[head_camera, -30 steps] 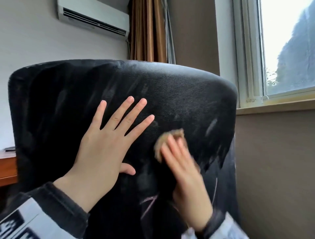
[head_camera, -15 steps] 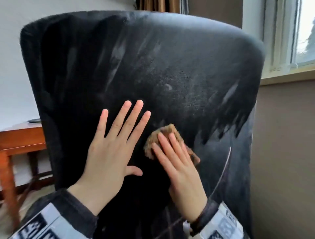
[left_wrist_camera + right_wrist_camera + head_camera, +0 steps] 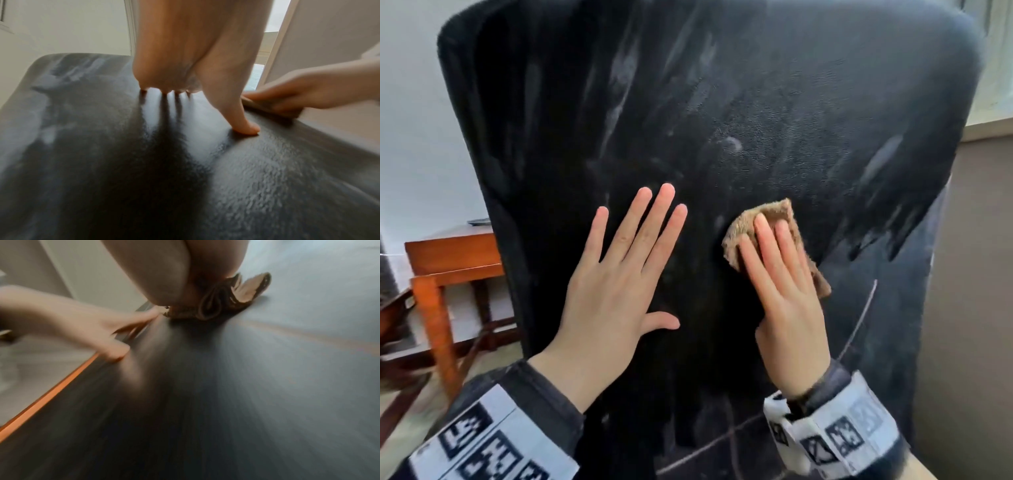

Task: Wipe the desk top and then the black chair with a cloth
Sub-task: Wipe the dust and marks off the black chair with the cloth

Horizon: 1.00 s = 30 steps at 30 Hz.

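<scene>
The back of the black chair (image 3: pixel 774 102) fills the head view, its leather streaked with pale wipe marks. My left hand (image 3: pixel 616 274) lies flat on it with fingers spread and straight. To its right my right hand (image 3: pixel 780 277) presses a folded brown cloth (image 3: pixel 774 214) against the leather with straight fingers. The left wrist view shows my left hand (image 3: pixel 197 91) touching the chair (image 3: pixel 267 178), with the cloth (image 3: pixel 267 107) under my right hand (image 3: pixel 304 91). In the right wrist view the bunched cloth (image 3: pixel 222 303) sits under my palm on the chair (image 3: pixel 267 386).
A wooden desk (image 3: pixel 453 250) stands to the left behind the chair, with a small dark object (image 3: pixel 477 221) on its top. A beige wall (image 3: pixel 976 291) is close on the right, under a window sill (image 3: pixel 989 128).
Both hands have slid down the chair back. The cloth moved down and slightly right with my right hand. My head has tilted down and come closer.
</scene>
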Motion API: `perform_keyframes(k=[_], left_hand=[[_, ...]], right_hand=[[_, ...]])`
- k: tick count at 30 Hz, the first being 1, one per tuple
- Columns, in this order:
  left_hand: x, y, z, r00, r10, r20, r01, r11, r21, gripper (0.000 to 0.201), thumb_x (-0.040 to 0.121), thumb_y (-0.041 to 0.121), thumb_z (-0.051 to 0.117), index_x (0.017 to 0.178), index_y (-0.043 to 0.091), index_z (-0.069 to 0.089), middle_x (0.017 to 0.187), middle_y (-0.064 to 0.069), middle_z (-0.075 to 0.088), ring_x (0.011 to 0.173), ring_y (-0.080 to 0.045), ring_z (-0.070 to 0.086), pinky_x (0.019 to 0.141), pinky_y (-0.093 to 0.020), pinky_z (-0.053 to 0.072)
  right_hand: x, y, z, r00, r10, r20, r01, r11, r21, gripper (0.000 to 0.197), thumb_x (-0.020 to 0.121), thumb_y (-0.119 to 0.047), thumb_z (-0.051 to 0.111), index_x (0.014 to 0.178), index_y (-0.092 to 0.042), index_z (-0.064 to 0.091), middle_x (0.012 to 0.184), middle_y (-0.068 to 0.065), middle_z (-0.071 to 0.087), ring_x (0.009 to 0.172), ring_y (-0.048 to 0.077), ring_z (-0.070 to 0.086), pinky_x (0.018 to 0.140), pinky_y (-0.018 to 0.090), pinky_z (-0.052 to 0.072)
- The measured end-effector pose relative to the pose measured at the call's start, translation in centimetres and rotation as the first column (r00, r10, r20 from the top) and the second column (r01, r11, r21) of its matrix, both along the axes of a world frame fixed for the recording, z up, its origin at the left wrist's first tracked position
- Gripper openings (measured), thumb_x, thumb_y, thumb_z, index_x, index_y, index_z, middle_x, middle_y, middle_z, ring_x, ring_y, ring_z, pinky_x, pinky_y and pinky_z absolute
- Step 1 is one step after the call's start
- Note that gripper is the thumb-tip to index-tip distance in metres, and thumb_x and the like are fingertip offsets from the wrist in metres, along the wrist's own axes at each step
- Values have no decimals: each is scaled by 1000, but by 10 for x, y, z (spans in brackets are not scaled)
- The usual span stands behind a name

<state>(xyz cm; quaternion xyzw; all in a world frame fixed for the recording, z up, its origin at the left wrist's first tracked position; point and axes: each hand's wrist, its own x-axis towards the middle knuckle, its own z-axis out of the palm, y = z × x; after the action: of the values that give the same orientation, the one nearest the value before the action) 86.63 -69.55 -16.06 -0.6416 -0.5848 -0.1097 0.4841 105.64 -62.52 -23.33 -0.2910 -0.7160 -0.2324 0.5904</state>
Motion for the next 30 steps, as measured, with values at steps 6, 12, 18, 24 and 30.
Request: perform_keyframes(k=[6, 12, 18, 24, 30], left_hand=[[2, 3, -1, 1000, -15, 12, 15, 1000, 3, 129, 51, 66, 65, 151, 9, 7, 159, -12, -1, 146, -29, 1, 115, -52, 10], [29, -7, -8, 991, -75, 108, 77, 997, -17, 135, 46, 59, 79, 150, 6, 11, 158, -13, 0, 146, -28, 2, 115, -51, 11], [63, 15, -36, 993, -44, 112, 54, 994, -91, 147, 39, 63, 82, 150, 8, 2, 159, -10, -7, 146, -25, -4, 117, -48, 1], [60, 19, -34, 982, -109, 155, 121, 990, -69, 140, 38, 58, 83, 150, 9, 16, 159, -9, 5, 146, -24, 6, 116, -47, 4], [59, 18, -36, 981, -120, 154, 131, 989, -63, 136, 41, 57, 81, 150, 9, 15, 159, -9, 3, 146, -24, 6, 116, -48, 4]], right_hand=[[-32, 4, -90, 788, 446, 425, -386, 895, -224, 43, 100, -32, 33, 140, -17, 37, 143, 9, 43, 131, 16, 39, 113, 34, 23], [26, 19, -1, 996, 65, -60, -68, 997, -46, 61, 78, 11, 23, 135, 0, 44, 146, 17, 35, 143, 30, 16, 116, 45, 18], [4, 21, -127, 997, -76, 23, 79, 976, -201, 61, 92, -46, 32, 148, -26, 21, 154, -3, 26, 140, 20, 28, 105, 39, 32], [53, 38, -35, 993, -93, -68, 88, 993, -81, 79, 71, 17, 31, 145, -12, 27, 157, 0, 12, 145, 22, 7, 118, 34, 9], [29, 20, -141, 988, -145, 56, 151, 980, -133, 67, 87, -7, 33, 150, -14, 12, 158, 4, 4, 145, 25, 6, 114, 35, 15]])
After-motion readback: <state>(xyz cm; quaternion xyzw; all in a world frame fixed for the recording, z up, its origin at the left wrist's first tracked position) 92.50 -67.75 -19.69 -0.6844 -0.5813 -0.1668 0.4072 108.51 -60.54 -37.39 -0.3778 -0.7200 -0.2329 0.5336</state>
